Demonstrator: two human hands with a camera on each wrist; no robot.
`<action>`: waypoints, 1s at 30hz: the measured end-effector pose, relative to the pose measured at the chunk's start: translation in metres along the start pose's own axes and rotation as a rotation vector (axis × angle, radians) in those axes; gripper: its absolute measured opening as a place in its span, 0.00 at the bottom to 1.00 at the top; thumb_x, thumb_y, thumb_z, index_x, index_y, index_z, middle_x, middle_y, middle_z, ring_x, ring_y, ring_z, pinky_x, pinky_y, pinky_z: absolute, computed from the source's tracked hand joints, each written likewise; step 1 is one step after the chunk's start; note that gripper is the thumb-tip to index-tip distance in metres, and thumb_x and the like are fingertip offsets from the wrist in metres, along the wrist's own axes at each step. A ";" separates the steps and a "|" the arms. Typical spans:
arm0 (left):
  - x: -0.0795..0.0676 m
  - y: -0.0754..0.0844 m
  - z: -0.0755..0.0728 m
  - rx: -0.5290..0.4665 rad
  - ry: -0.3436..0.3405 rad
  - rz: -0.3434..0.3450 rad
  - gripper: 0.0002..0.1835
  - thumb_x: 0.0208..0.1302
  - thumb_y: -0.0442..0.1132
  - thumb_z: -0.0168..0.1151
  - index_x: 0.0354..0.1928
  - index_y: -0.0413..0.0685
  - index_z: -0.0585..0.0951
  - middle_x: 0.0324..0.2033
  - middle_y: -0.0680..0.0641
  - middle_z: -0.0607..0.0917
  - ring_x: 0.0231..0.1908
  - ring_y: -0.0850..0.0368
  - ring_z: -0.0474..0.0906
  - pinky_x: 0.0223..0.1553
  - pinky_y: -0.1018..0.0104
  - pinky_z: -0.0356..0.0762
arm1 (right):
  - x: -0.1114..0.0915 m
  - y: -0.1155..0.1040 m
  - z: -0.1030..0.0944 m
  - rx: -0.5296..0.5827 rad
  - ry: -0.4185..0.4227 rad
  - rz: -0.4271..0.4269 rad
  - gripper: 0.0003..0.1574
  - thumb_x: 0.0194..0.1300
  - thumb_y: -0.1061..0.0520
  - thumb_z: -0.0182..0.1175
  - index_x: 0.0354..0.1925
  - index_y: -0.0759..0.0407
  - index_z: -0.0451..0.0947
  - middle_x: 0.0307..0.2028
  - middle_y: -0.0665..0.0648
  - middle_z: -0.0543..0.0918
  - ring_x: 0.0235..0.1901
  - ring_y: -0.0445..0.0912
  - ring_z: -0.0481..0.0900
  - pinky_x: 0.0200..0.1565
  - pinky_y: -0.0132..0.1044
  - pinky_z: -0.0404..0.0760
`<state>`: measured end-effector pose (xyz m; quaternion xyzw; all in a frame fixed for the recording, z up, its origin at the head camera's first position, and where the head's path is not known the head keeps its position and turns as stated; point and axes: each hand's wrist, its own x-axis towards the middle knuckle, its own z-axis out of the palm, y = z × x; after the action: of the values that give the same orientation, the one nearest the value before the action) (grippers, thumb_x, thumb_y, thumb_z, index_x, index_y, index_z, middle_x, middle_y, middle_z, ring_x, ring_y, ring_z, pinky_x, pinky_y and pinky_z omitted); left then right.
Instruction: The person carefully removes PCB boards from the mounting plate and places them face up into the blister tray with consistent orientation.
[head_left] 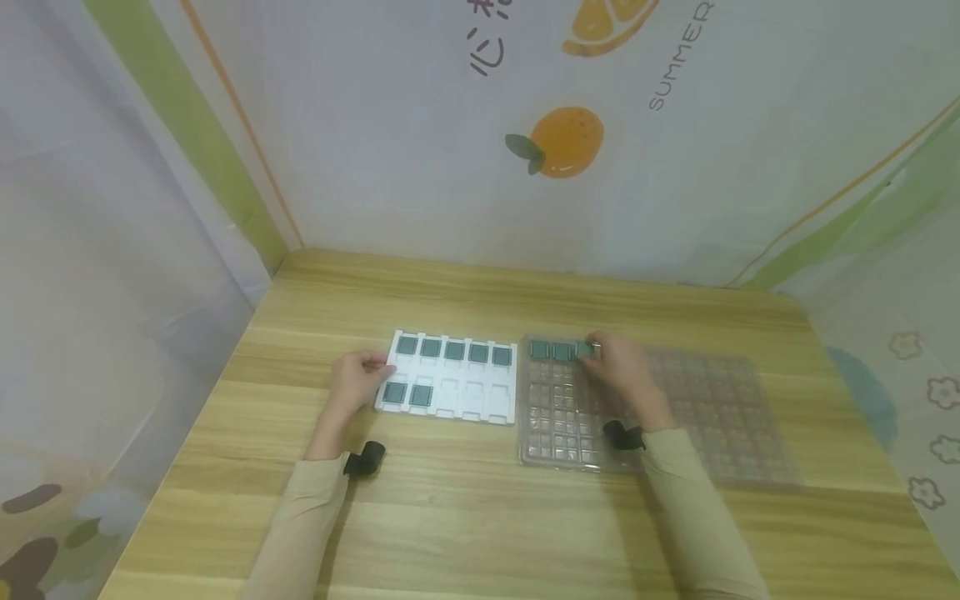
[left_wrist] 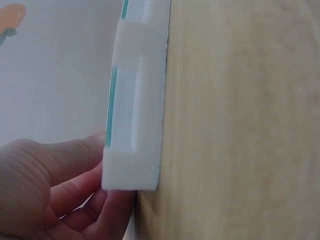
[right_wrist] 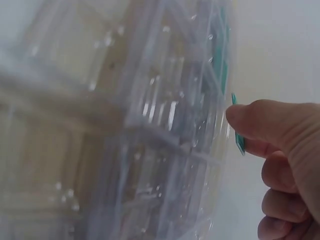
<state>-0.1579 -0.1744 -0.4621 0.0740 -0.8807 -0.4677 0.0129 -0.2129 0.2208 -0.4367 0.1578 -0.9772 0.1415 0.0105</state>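
My left hand (head_left: 354, 382) grips the left end of a white tray (head_left: 438, 370), thumb on one side and fingers at the end in the left wrist view. Small green square chips (head_left: 453, 351) fill the tray's far row; two more lie at the left of its near row. Over the far row of a clear plastic tray (head_left: 558, 452), my right hand (head_left: 626, 371) pinches a thin green chip (right_wrist: 240, 142) between thumb and index finger. In the right wrist view that chip is tilted at the tray's edge. Two chips (head_left: 551, 351) sit in pockets just left of it.
The clear compartment tray stretches right beneath my right forearm, its right part blurred. Both trays lie on a wood-grain table (head_left: 442, 517), side by side with a narrow gap. A printed curtain (head_left: 420, 167) hangs behind the table's far edge. Black wrist mounts (head_left: 365, 460) sit on both wrists.
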 end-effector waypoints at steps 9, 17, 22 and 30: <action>0.000 -0.001 0.000 0.000 0.001 0.005 0.12 0.58 0.30 0.62 0.41 0.26 0.80 0.37 0.30 0.83 0.37 0.40 0.80 0.40 0.54 0.80 | 0.003 0.008 0.004 -0.024 -0.032 -0.021 0.22 0.55 0.57 0.66 0.46 0.69 0.77 0.32 0.64 0.83 0.26 0.52 0.78 0.31 0.48 0.79; -0.001 0.000 0.000 0.029 0.000 0.018 0.12 0.58 0.31 0.63 0.41 0.26 0.80 0.37 0.31 0.83 0.37 0.40 0.80 0.39 0.53 0.80 | 0.004 0.007 0.004 -0.041 -0.050 0.000 0.22 0.56 0.56 0.66 0.47 0.68 0.77 0.39 0.65 0.84 0.27 0.50 0.78 0.34 0.48 0.80; -0.001 -0.001 0.000 0.039 -0.002 0.018 0.12 0.58 0.31 0.63 0.41 0.27 0.80 0.37 0.31 0.83 0.38 0.40 0.80 0.40 0.53 0.79 | 0.004 0.009 0.004 -0.028 -0.050 -0.020 0.22 0.57 0.56 0.65 0.46 0.69 0.77 0.40 0.66 0.83 0.35 0.57 0.81 0.40 0.52 0.79; 0.000 -0.002 0.000 0.033 0.000 0.005 0.13 0.58 0.31 0.63 0.42 0.26 0.80 0.37 0.30 0.83 0.38 0.39 0.80 0.41 0.53 0.79 | 0.004 0.011 0.004 -0.032 -0.052 -0.026 0.20 0.57 0.57 0.65 0.45 0.69 0.78 0.39 0.66 0.83 0.36 0.58 0.81 0.40 0.53 0.78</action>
<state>-0.1580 -0.1752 -0.4634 0.0718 -0.8885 -0.4531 0.0128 -0.2200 0.2287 -0.4439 0.1740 -0.9771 0.1217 -0.0105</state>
